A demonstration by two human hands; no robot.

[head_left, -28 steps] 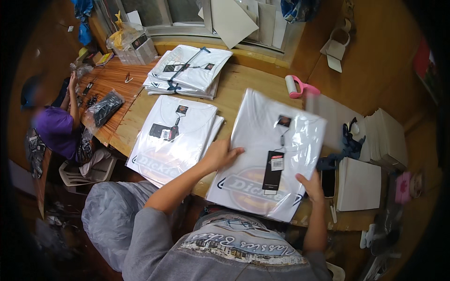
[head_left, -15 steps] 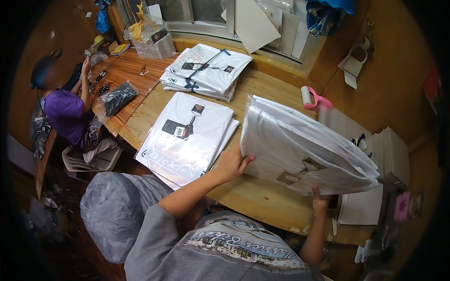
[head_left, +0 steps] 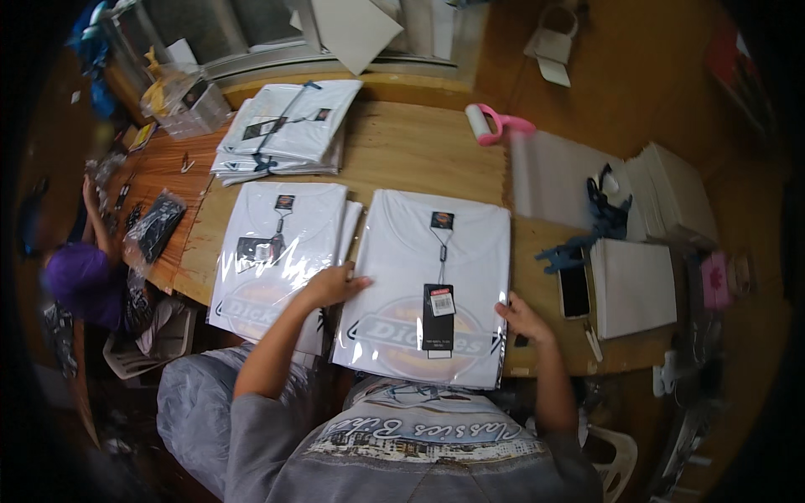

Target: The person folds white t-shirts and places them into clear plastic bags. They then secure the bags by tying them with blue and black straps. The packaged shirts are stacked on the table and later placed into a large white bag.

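Note:
A stack of folded white T-shirts in clear plastic (head_left: pixel 419 260), with a black hang tag on the top one, lies flat in front of me on the table. My left hand (head_left: pixel 334 287) grips its left edge, thumb over the plastic. At the right edge, my right hand (head_left: pixel 525 319) holds it with the thumb on top and the other fingers partly hidden. Close beside it on the left sits another pile of bagged white T-shirts (head_left: pixel 272 222). Farther back is a T-shirt bundle (head_left: pixel 293 126) tied with a dark blue strip.
A pink-handled lint roller (head_left: pixel 495 126) lies at the back. To the right are a phone (head_left: pixel 574 289), blue strips (head_left: pixel 605 210) and a white card stack (head_left: pixel 633 289). A big filled plastic bag (head_left: pixel 205 411) stands left of me. A person in purple (head_left: pixel 84 281) works at far left.
The T-shirt stack, held up tilted before, is now flat on the table beside the left pile, its printed front upward. Both hands stay on its edges. The view has shifted right.

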